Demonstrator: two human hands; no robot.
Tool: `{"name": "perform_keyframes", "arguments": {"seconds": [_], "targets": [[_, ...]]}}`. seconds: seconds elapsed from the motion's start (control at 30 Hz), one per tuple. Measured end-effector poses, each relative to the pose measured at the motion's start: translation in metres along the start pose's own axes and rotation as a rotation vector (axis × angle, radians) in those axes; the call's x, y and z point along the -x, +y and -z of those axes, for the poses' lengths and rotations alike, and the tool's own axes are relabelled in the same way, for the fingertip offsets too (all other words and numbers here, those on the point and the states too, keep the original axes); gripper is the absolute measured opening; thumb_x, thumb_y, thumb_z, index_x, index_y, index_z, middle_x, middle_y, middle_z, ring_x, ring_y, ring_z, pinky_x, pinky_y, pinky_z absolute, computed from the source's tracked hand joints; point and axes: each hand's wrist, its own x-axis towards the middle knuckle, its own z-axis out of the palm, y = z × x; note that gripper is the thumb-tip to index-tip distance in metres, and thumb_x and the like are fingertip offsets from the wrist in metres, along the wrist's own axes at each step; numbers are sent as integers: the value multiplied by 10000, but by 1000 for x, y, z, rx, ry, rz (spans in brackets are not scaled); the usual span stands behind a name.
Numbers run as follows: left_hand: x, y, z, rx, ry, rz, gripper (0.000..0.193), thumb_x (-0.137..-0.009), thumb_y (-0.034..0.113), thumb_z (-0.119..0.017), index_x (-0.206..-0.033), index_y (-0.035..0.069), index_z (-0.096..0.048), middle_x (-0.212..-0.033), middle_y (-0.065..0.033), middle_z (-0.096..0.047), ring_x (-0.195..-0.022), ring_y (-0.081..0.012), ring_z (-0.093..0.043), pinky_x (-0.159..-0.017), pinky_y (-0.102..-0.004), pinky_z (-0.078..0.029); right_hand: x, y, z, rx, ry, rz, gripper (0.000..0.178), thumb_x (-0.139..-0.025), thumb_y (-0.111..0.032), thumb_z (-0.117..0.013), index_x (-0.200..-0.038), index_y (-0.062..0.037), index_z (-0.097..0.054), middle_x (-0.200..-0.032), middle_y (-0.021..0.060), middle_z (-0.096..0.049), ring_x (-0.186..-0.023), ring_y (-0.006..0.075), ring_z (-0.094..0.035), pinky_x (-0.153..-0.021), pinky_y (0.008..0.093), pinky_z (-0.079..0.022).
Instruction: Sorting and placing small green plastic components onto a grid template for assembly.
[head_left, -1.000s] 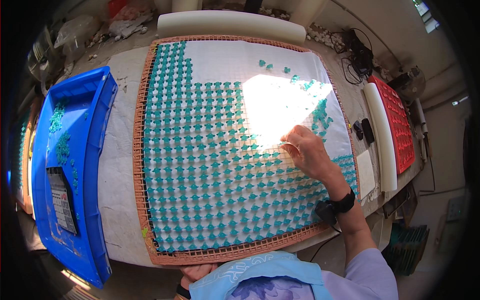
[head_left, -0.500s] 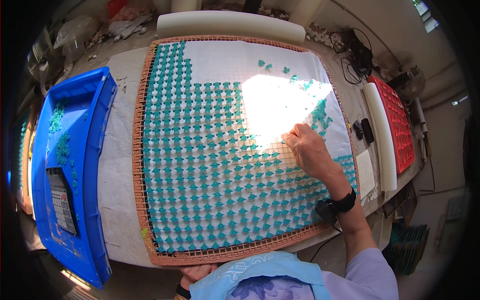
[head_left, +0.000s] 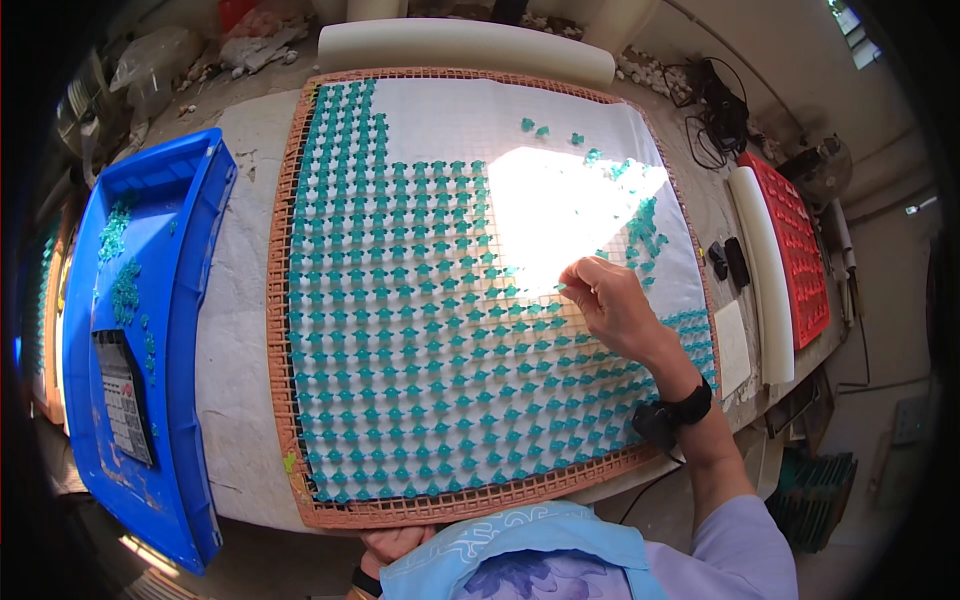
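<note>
My right hand [head_left: 612,302] hovers over the middle right of a large tray with a terracotta-coloured lattice rim [head_left: 283,330], thumb and forefinger pinched on a small teal plastic piece [head_left: 562,288]. Rows of similar teal pieces [head_left: 380,340], shaped rather like little turtles, cover the tray's left and near parts on a white sheet [head_left: 440,120]. Beyond my right hand lies a loose heap of the same pieces [head_left: 640,222]. Bright sunlight washes out the sheet between. My left hand [head_left: 395,543] is at the tray's near edge, its fingers mostly hidden beneath the rim.
To the left stands a blue plastic bin [head_left: 180,370] holding teal pieces and a calculator [head_left: 122,395]. A white roll [head_left: 465,52] lies behind the tray; another roll [head_left: 765,275] and a red tray [head_left: 790,250] are at right. Black cables [head_left: 715,120] lie at the back right.
My right hand has shifted slightly down and left, and its fingers have tilted so the pinched piece shows at the tips. My left hand stays put.
</note>
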Motion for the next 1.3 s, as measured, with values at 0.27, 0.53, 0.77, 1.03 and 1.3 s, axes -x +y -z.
{"name": "perform_keyframes", "arguments": {"seconds": [0.27, 0.53, 0.77, 1.03, 1.3], "targets": [[-13, 5, 10, -52, -24, -10, 195, -773, 187, -675, -904, 89, -781, -886, -106, -744, -835, -274, -727, -874, -476, -538, -1, 5, -10, 46, -7, 61, 57, -900, -10, -668, -916, -2, -613, -820, 132, -616, -711, 269, -617, -624, 379, -478], [-11, 4, 8, -81, -18, -28, 191, -786, 205, -670, -898, 103, -786, -876, -89, -747, -852, -261, -727, -932, -519, -507, -1, 4, -12, 107, 5, 101, 70, -893, -20, -681, -932, -15, -623, -815, 122, -599, -713, 265, -612, -631, 378, -482], [-7, 2, 1, -50, 31, -15, 170, -773, 187, -680, -877, 98, -780, -862, -94, -744, -824, -259, -724, -893, -494, -523, 2, 15, 5, 60, 186, 40, 45, -917, -4, -639, -948, 30, -639, -843, 140, -622, -746, 275, -618, -655, 358, -486], [-1, 0, -11, 11, 105, -9, 158, -773, 175, -684, -871, 89, -774, -851, -99, -740, -802, -260, -721, -855, -471, -533, 8, 21, 19, 107, 63, 13, 69, -880, 2, -668, -925, 43, -636, -885, 138, -617, -824, 308, -624, -729, 378, -509], [-5, 5, 2, 38, 51, 30, 149, -771, 164, -691, -866, 81, -769, -844, -103, -738, -784, -262, -718, -826, -454, -541, 13, 24, 17, 366, -10, 107, 104, -857, 26, -664, -955, 19, -632, -899, 135, -590, -890, 305, -623, -751, 381, -510]]}}
